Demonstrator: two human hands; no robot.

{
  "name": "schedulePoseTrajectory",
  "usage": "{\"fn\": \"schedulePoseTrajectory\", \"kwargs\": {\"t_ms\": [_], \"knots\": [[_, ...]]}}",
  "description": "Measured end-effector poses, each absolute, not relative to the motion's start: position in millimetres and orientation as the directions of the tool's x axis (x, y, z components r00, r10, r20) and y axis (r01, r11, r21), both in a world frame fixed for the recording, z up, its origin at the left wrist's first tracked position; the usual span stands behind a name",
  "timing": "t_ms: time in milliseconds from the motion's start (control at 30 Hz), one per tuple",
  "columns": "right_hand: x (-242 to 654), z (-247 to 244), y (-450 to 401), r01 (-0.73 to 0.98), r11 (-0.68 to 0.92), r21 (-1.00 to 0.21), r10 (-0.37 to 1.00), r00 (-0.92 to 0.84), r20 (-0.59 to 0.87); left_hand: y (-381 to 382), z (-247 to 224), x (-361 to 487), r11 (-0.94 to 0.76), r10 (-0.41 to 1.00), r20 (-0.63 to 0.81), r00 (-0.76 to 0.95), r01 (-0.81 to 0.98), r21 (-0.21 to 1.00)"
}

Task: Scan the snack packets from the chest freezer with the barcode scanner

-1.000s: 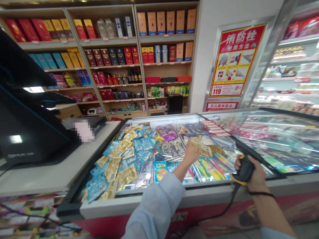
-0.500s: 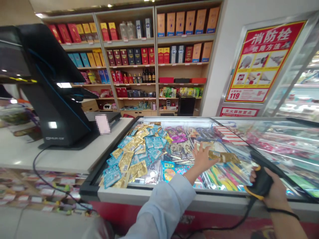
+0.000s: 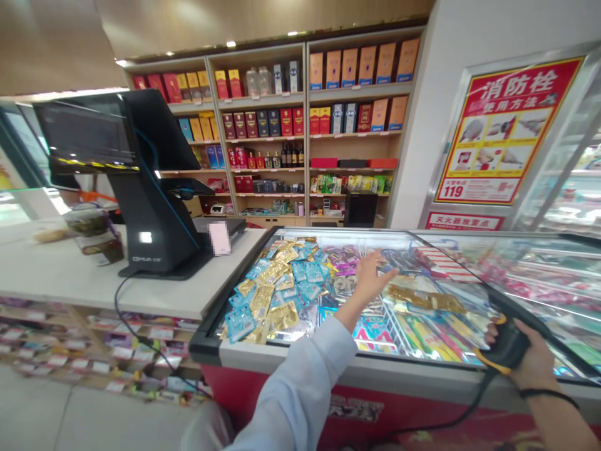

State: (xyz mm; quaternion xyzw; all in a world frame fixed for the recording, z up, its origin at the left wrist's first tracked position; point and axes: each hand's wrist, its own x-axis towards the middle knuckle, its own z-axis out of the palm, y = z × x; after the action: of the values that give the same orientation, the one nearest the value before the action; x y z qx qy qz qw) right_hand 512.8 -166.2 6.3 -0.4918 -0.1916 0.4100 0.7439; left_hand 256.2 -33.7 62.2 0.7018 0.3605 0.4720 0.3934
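My left hand (image 3: 372,275) is over the middle of the chest freezer's glass top, its fingers apart and nothing in it. Just right of it, gold packets (image 3: 425,299) lie on the glass. My right hand (image 3: 528,354) is wrapped round a black and yellow handheld scanner (image 3: 507,344) above the freezer's right front edge. A dark cable hangs from the scanner. On the glass at the left lies a heap of blue and gold packets (image 3: 282,282). Under the glass are colourful packages (image 3: 436,335).
Left of the freezer a white counter (image 3: 188,297) bears a black register with a screen (image 3: 89,134) and a plastic jar (image 3: 96,235). Its cable hangs over the counter's front. Behind stand shelves of boxes (image 3: 267,122). A red sign (image 3: 509,131) is on the right wall.
My left hand has moved away from the gold packets, to the left and slightly up. The view has shifted, showing more of the register and counter. My right hand still holds the scanner.
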Motion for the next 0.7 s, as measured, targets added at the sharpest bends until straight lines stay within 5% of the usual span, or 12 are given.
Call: {"fn": "schedulePoseTrajectory", "kwargs": {"t_ms": [167, 433, 700], "knots": [[497, 10, -162, -0.445, 0.184, -0.877, 0.814, 0.568, -0.117, -16, 83, 182, -0.536, 0.843, 0.508, 0.178, 0.202, 0.820], [418, 49, -125, -0.429, 0.240, -0.871, 0.906, 0.422, 0.042, 19, 99, 32, -0.563, 0.820, 0.565, -0.094, 0.054, 0.825], [298, 56, -76, -0.388, 0.184, -0.903, 0.977, -0.029, 0.211, 36, 52, -92, -0.196, 0.911, 0.353, -0.215, 0.526, 0.828]]}}
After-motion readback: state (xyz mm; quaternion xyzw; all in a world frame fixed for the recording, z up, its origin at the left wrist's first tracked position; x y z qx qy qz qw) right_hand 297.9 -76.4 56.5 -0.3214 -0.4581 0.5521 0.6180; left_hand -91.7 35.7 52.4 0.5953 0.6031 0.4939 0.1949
